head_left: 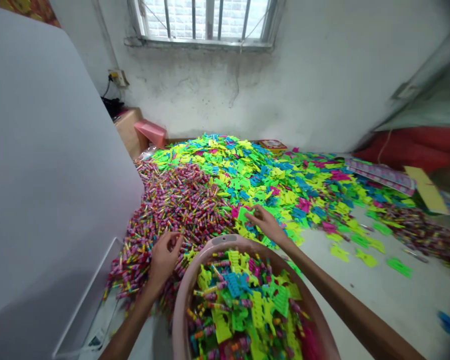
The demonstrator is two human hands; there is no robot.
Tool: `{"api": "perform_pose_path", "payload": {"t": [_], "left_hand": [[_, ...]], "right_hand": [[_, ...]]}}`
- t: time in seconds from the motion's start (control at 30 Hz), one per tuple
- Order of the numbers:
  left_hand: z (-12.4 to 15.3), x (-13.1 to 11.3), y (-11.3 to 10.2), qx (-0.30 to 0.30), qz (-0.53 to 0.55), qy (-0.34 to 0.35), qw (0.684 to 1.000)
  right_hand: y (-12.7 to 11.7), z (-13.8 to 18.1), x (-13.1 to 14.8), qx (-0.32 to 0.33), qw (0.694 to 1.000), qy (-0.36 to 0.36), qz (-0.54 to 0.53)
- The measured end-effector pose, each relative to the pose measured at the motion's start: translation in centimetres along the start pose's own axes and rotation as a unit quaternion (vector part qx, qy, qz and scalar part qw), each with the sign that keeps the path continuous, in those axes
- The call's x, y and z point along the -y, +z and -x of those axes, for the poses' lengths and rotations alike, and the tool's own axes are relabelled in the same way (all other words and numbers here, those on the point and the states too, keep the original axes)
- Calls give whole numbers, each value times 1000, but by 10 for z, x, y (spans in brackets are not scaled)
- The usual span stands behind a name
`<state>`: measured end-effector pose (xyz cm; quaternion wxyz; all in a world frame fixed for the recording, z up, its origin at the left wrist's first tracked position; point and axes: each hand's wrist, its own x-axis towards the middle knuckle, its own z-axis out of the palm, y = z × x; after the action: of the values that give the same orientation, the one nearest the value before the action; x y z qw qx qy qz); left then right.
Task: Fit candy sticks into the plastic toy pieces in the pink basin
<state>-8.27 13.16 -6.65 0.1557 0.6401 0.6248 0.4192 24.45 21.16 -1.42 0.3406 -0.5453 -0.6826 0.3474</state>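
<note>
A pink basin (218, 242) sits close in front of me, filled with neon plastic pieces and small striped tubes. My left hand (163, 260) rests on the heap of striped tubes (180, 200) left of the basin, fingers curled round something I cannot make out. Just beyond the basin's far rim, my right hand (264, 222) pinches a green plastic piece (243, 214) at the near edge of the big pile of green, yellow, blue and pink plastic pieces (262, 175).
A large grey panel (41, 175) fills the left side. A cardboard box (129, 131) and a pink object (151, 132) stand by the far wall. Patterned strips (380, 175) and red fabric (412, 147) lie at right. Loose pieces dot the white floor (378, 295).
</note>
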Motion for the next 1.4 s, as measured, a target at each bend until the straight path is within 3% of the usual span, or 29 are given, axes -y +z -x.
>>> {"api": "perform_pose_path", "payload": {"t": [0.2,0.3,0.37,0.57,0.7,0.83,0.97,1.13,1.4], "left_hand": [[11,-83,-10,78,185,-4,980],[21,-112,-18,105,345,-37,932],[26,-121,-23,98,383,-41,918],[37,-128,-32,108,327,-48,938],[41,-130,-33,90,308,-39,946],[45,-132,-33,74,247,4,966],[50,-136,-35,17,141,72,987],[52,-141,-37,-9,96,171,981],[58,-143,-38,-54,46,219,973]], "right_hand": [[24,57,60,19,985,47,-162],[30,79,80,38,973,80,-212],[31,89,91,37,970,101,-220],[31,102,114,61,984,68,-155],[32,106,116,21,994,14,-104],[34,112,116,-13,998,-32,-48],[37,118,116,-39,995,-87,2],[38,122,114,-43,994,-99,20],[38,126,114,-57,987,-142,54]]}}
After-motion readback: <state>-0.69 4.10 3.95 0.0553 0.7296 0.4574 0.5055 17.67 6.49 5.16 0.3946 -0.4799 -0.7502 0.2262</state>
